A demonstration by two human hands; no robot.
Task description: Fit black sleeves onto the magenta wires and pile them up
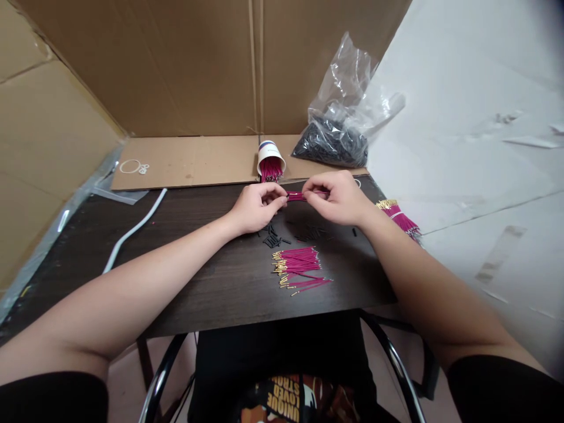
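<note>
- While both our hands meet over the dark surface [211,258], they hold a small bundle of magenta wires [296,196] level between them; we take that bundle as the centre of the clock.
- At 9 o'clock, our left hand [253,208] has its thumb and forefinger clamped on one end of the bundle.
- At 3 o'clock, our right hand [339,197] has its fingers together on the other end, hiding most of it.
- Judging by these grips, the step in hand is handling or evening up the gathered strands; we cannot tell whether anything binds them.
- The next move, we judge, calls for a light pinch at both ends, since thin strands could splay if either hand let go early.
- Loose wires [302,260] with gold tips lie at 6 o'clock, roughly side by side, a few of them askew.
- Short black pieces [273,241] lie scattered between 5 and 7 o'clock, near our hands, so low sweeps would need care.
- At 11 o'clock a tipped paper cup [267,150] holds more wires, its mouth towards us.
- A clear bag [328,141] of dark pieces sits at 1 o'clock.
- Near 3 o'clock, beyond our right hand, lies a banded bunch [400,220].
</note>
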